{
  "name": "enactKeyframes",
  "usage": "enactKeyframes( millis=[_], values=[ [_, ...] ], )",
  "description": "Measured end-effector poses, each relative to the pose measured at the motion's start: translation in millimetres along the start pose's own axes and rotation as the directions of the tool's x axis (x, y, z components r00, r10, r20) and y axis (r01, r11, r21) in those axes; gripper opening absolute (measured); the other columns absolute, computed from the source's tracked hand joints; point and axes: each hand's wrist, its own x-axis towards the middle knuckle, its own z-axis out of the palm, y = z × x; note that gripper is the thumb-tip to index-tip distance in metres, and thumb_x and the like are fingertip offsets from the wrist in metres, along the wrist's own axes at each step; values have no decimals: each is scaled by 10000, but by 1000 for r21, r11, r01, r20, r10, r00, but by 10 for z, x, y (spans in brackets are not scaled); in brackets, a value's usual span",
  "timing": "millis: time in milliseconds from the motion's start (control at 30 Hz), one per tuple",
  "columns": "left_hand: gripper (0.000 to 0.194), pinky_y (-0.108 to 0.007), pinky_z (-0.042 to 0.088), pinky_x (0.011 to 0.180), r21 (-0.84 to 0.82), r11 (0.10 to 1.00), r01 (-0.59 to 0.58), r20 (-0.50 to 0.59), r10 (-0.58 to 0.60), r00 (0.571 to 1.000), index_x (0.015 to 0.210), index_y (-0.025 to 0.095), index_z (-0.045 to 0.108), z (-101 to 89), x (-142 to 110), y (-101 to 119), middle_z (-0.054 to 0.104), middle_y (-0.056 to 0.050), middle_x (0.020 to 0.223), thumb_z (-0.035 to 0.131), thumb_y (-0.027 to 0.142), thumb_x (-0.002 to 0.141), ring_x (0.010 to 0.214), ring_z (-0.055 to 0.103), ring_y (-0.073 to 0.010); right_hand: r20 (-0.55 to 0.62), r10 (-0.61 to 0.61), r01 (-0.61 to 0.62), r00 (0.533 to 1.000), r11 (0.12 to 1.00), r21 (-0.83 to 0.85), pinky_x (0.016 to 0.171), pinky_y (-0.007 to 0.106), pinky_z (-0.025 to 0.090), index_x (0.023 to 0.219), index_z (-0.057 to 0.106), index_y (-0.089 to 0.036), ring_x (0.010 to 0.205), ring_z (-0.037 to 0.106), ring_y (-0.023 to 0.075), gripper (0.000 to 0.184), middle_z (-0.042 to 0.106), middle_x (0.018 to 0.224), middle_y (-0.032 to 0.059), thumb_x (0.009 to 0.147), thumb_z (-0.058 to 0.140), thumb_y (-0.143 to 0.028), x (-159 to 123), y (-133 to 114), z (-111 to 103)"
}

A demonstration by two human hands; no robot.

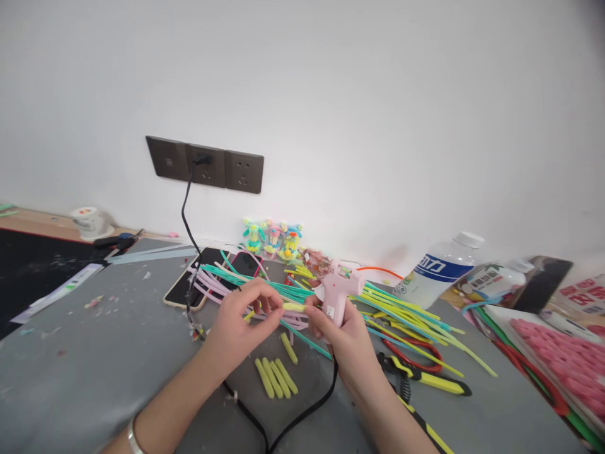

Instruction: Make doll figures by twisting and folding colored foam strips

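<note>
My right hand is wrapped around a pink hot glue gun, its nozzle toward the left. Between my two hands lies a short yellow-green pipe cleaner piece. My left hand pinches its left end, and the thumb side of my right hand touches the other end. Below them, several similar short pieces rest side by side on the grey table cover. Teal pipe cleaners and lilac ones spread out behind my hands.
Yellow-handled pliers and red-handled scissors lie at the right. A plastic bottle stands behind them. Phones lie at the left; small figures stand by the wall. A black cord runs from the socket across the table.
</note>
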Motion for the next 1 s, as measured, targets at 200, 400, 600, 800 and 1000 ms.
enactKeyframes(
  millis=[200, 400, 600, 800, 1000],
  values=[
    [130, -212, 441, 601, 7, 997, -71, -22, 71, 997, 756, 185, 610, 0, 2, 14, 624, 5, 741, 590, 64, 799, 656, 566, -110, -11, 5, -5, 1000, 1000, -12, 475, 226, 321, 1018, 583, -182, 502, 415, 76, 436, 597, 750, -18, 699, 818, -364, -10, 5, -15],
    [152, -208, 445, 578, 12, 986, -164, -56, 164, 985, 760, 188, 631, 4, -3, -9, 629, 3, 727, 609, 42, 798, 653, 566, -115, -7, 25, -25, 1000, 1000, -13, 476, 220, 328, 1018, 595, -174, 502, 420, 70, 445, 593, 746, -25, 691, 819, -377, -11, -9, -22],
    [182, -210, 438, 567, 27, 982, -186, -109, 188, 976, 745, 196, 629, 12, -20, -18, 639, 13, 717, 629, 16, 775, 657, 580, -116, -32, 27, -28, 999, 1000, -9, 484, 224, 370, 997, 605, -171, 500, 442, 73, 452, 622, 740, -18, 671, 836, -383, -26, -16, -5],
    [200, -233, 440, 603, 40, 975, -219, -184, 223, 957, 760, 202, 628, -24, -26, -30, 638, 12, 719, 618, 3, 788, 691, 581, -126, -73, -36, 33, 997, 998, -48, 510, 232, 381, 861, 624, -149, 513, 452, 83, 366, 620, 684, 0, 755, 767, -468, -20, -18, -12],
    [157, -246, 433, 575, 26, 986, -168, -274, 168, 947, 796, 207, 638, -70, -23, -115, 625, 1, 753, 629, 53, 818, 678, 560, -131, -13, -49, 50, 999, 994, 100, 413, 200, 261, 1012, 592, -175, 391, 358, 62, 391, 512, 531, -61, 876, 612, -541, -61, -65, -12]
  ],
)
